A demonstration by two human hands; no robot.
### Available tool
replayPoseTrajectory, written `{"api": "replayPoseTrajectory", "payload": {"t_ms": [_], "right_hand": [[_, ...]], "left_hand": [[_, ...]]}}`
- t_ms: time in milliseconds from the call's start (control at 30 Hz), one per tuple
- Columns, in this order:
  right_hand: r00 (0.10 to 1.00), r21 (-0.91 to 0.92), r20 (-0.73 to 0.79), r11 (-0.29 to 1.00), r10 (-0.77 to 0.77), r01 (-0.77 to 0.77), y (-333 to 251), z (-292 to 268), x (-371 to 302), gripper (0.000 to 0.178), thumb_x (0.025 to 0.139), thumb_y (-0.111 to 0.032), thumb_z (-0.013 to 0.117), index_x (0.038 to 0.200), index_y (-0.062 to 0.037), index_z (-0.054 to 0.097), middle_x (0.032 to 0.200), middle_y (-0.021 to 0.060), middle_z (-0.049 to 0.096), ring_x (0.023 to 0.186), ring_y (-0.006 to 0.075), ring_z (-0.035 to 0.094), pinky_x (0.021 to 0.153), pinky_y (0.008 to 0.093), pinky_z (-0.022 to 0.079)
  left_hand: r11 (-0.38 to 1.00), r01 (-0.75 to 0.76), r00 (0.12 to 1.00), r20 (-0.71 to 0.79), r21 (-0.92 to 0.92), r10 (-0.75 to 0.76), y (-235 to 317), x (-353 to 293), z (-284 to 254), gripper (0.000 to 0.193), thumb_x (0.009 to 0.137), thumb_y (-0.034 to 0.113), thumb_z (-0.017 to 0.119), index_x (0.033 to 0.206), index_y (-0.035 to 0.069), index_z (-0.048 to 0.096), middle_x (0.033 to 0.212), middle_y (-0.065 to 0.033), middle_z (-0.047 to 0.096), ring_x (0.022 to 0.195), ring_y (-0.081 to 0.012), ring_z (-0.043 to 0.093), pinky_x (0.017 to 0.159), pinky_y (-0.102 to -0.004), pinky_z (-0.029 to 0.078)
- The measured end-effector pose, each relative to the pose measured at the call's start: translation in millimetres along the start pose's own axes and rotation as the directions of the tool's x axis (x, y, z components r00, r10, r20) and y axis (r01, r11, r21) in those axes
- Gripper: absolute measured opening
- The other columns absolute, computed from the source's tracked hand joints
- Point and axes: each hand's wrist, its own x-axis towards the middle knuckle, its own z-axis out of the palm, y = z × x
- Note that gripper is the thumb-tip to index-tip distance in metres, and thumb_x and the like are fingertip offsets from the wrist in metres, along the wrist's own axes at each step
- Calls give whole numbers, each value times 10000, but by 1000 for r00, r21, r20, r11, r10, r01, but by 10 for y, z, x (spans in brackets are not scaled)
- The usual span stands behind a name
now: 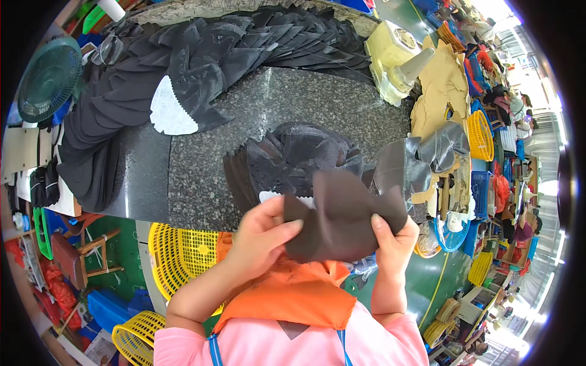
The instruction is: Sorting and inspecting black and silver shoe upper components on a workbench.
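Pinching a dark, curved sheet piece [342,222] by its two sides, the person's left hand [261,230] and right hand [394,243] hold it up in front of an orange apron [287,299], thumbs on the near face. Just beyond it, a small pile of dark pieces [296,155] sits on a speckled stone tabletop [317,97]. Farther out, a long overlapping row of dark pieces [201,52] curves around the far and left edges, a white toothed-edge piece [172,108] resting beside it. Work seems midway: one piece is in hand, many lie laid out; which are finished, I cannot tell.
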Motion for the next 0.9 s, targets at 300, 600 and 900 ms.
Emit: {"api": "replayPoseTrajectory", "payload": {"t_ms": [300, 600, 900], "right_hand": [[997, -307, 75, 952, 35, -10, 242, 388, 216, 130, 850, -61, 653, 968, -6, 650, 779, 63, 670, 684, 62, 592, 640, 239, 482], [982, -535, 64, 825, -177, 184, 351, 404, 217, 132, 791, -82, 717, 866, -38, 617, 609, 62, 561, 475, 122, 499, 479, 248, 415], [966, -497, 89, 829, -244, 256, 348, 383, 231, 117, 789, -50, 702, 878, -36, 628, 665, 88, 608, 528, 200, 578, 521, 272, 453]], "left_hand": [[-28, -138, 695, 116, 990, 709, 289, 249, -543, 155, 784, 63, 693, 759, -8, 558, 825, -87, 607, 744, -174, 566, 715, -306, 441], [254, -55, 726, -136, 966, 674, 313, 290, -567, 147, 787, 81, 699, 769, -2, 579, 758, -88, 606, 740, -200, 563, 717, -311, 435], [236, -58, 731, -119, 970, 672, 303, 286, -615, 143, 784, 75, 705, 771, 1, 582, 754, -79, 592, 734, -185, 545, 704, -300, 425]]}}
